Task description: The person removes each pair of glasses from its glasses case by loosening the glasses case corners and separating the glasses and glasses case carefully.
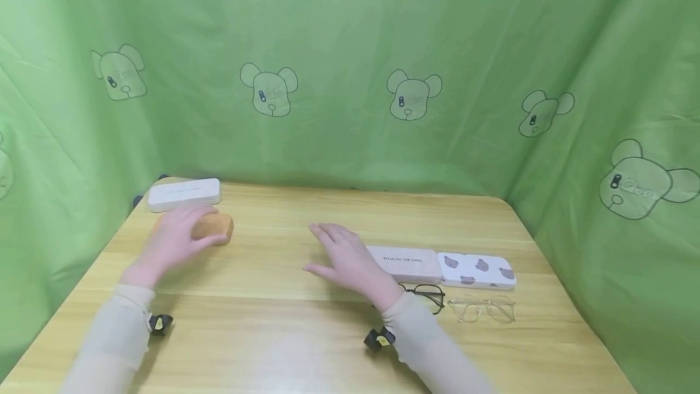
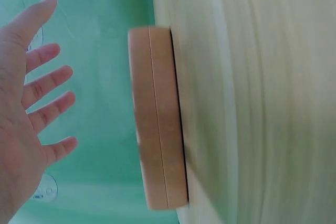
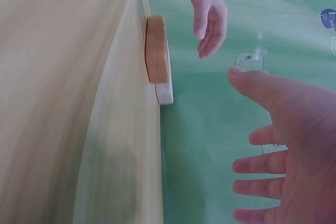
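Note:
My left hand [image 1: 177, 236] hovers over an orange glasses case [image 1: 216, 227] at the table's left side. In the left wrist view its fingers are spread, with a gap between them and the closed orange case [image 2: 157, 119]. Behind that lies a white glasses case [image 1: 185, 193]. My right hand [image 1: 352, 260] is held over the middle of the table, fingers extended and holding nothing. Nearest to it is a pale pinkish glasses case [image 1: 410, 265] with lettering, partly hidden by the hand. Black-framed glasses [image 1: 432, 297] lie partly behind the right wrist.
A white case with bear prints [image 1: 477, 270] adjoins the pinkish one at the right. Clear-framed glasses [image 1: 483, 309] lie in front of it. Green curtains [image 1: 339, 138] with bear outlines surround the wooden table [image 1: 262, 321] at the back and sides.

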Available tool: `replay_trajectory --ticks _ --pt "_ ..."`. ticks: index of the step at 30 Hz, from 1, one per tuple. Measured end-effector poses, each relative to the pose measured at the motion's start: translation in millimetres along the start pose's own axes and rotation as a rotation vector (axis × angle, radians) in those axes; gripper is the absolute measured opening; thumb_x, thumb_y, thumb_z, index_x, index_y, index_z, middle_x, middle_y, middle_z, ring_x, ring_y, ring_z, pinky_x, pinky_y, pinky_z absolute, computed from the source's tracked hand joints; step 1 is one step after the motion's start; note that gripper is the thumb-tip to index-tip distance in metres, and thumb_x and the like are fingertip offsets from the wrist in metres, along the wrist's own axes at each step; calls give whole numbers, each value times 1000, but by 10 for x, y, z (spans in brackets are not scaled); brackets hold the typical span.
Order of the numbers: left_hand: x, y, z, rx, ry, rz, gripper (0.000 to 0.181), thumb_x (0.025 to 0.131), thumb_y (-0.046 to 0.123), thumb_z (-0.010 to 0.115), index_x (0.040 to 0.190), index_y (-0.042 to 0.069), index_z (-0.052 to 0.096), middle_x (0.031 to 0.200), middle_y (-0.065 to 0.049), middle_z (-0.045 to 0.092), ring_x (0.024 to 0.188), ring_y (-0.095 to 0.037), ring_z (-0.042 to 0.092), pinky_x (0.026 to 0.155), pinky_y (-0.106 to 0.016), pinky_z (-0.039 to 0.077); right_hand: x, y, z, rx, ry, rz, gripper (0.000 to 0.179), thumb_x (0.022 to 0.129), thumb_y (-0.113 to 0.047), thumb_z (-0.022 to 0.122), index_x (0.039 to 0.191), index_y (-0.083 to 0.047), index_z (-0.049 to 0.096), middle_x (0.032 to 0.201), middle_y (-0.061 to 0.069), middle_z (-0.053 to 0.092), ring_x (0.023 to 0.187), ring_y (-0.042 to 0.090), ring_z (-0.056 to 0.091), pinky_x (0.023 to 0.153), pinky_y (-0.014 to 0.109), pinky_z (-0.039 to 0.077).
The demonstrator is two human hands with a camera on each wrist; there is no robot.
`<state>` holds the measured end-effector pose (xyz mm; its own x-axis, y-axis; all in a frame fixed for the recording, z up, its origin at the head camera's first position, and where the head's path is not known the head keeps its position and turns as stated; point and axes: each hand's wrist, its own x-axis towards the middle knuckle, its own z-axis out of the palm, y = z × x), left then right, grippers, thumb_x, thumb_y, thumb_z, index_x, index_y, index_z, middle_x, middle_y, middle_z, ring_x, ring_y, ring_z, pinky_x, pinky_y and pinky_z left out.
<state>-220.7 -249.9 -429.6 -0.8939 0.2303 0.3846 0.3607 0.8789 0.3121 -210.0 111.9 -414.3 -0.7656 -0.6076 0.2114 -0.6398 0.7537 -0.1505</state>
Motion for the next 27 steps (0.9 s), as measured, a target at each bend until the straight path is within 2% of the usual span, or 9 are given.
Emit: replay_trajectory --ticks 9,19,22,27 --pt "-38 -249 -113 47 -20 -3 77 76 54 76 134 9 55 139 -18 55 135 -45 39 114 -66 21 215 -255 152 -36 -54 -10 93 87 -67 53 156 -16 18 154 11 40 140 28 41 116 46 37" --pt "-119 -519 -149 62 -8 13 75 75 51 78 137 14 54 138 -17 56 131 -44 43 114 -62 24 409 -466 322 -18 -68 -30 94 87 -66 55 156 -15 18 153 12 40 141 29 40 116 45 37" --pt "-128 -587 -156 60 -11 -6 76 74 52 79 137 17 54 138 -17 56 130 -43 44 114 -63 23 484 -527 365 -24 -73 -46 94 87 -66 54 156 -14 18 153 12 40 141 28 40 117 45 36" --pt "-145 -670 -163 47 -53 -61 82 74 55 77 139 13 51 140 -20 53 130 -47 42 111 -69 19 619 -625 417 -49 -83 -85 94 87 -68 53 156 -13 20 154 13 39 141 29 41 116 44 37"
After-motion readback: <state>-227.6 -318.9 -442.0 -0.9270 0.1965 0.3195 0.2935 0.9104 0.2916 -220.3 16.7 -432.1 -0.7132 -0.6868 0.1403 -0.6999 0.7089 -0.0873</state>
